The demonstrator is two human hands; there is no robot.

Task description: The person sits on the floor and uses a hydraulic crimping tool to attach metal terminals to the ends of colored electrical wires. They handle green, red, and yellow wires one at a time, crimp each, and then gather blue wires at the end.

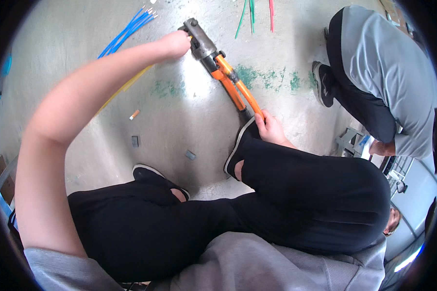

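Note:
A hydraulic hand crimper (205, 47) with a grey metal head and orange handles slants across the floor in front of me. My right hand (272, 128) is closed around the end of its upper orange handle, near my right shoe. At the far end, my left hand (176, 44) is closed against the side of the crimper head, fingers pinched. A bit of yellow wire shows between those fingers and the jaws. More yellow wire (126, 87) runs along under my left forearm, partly hidden by it.
Blue wires (126, 32) lie at the far left; green wires (252, 15) and a red wire (271, 15) lie at the far middle. A small orange-and-white piece (134, 115) and grey scraps (190, 154) rest on the floor. Another person (378, 72) crouches at the right.

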